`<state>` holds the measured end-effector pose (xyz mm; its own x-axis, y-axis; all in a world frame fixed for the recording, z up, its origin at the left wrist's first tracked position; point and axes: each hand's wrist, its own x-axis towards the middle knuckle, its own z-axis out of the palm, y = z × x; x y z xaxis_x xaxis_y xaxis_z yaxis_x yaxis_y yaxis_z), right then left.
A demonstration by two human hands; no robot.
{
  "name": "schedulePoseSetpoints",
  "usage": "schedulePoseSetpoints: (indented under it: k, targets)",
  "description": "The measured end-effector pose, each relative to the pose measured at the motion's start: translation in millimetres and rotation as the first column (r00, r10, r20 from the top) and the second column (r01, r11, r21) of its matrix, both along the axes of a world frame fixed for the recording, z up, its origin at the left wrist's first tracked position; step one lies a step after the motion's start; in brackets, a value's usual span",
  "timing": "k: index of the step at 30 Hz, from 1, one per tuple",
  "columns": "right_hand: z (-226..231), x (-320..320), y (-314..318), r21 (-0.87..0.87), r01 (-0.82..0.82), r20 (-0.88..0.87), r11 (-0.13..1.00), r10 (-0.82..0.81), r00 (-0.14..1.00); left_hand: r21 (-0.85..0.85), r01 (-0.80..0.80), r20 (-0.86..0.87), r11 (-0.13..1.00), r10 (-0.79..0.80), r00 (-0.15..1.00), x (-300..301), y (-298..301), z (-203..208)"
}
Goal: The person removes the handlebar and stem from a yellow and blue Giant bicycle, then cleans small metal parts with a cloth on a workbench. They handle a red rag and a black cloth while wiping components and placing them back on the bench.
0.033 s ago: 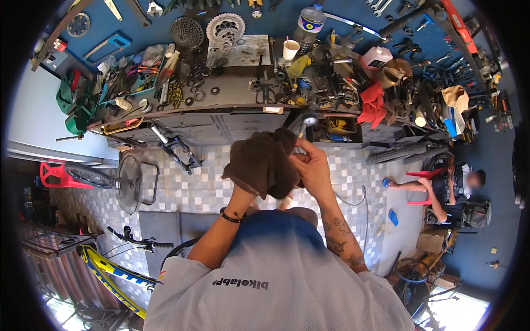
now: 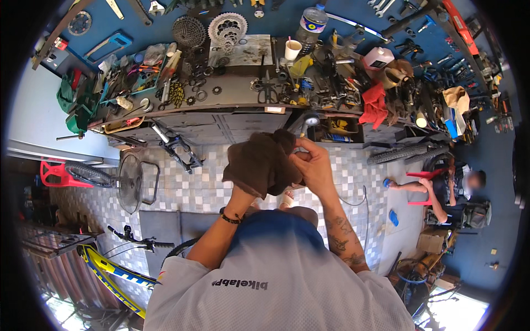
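A dark brown cloth (image 2: 256, 165) is bunched in front of my body, above the tiled floor. It drapes over my left hand (image 2: 247, 197), so only the wrist end shows and the fingers are hidden. At the cloth's right edge my right hand (image 2: 316, 168) is closed, thumb and fingers pinching the fabric. Whether anything is wrapped inside the folds cannot be seen.
Beyond my hands runs a workbench (image 2: 234, 99) crowded with tools, sprockets and a water bottle (image 2: 312, 26). A bicycle fork (image 2: 175, 149) and a fan (image 2: 130, 182) stand left. A yellow bicycle frame (image 2: 110, 276) is near left. Another person (image 2: 450, 187) sits at right.
The lower folds of the cloth have drawn up slightly, showing more of my foot beneath. My right hand has shifted a little and keeps its pinch.
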<state>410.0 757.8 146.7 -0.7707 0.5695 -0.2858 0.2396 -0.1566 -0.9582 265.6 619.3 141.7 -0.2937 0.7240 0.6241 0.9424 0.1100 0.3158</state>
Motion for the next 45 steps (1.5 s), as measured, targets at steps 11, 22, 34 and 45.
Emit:
schedulePoseSetpoints:
  k: [11, 22, 34, 45]
  targets:
    - [-34, -59, -27, -0.128, -0.06, -0.194, 0.99, 0.034, 0.98, -0.305, -0.006, 0.084, 0.952, 0.033, 0.996, -30, -25, 19]
    - [-85, -127, 19, 0.236, -0.41, 0.07, 0.881, 0.406, 0.911, -0.464, -0.104, 0.085, 0.88, 0.161, 0.983, -93, -11, -29]
    - [-140, -224, 70, 0.548, -0.538, -0.033, 0.64, 0.659, 0.751, -0.507, -0.183, 0.117, 0.842, 0.278, 0.953, -169, 38, -41]
    - [-150, -284, 75, 0.229, -0.739, -0.027, 0.634, 0.763, 0.646, -0.675, -0.284, 0.129, 0.68, 0.489, 0.863, -195, 35, -59]
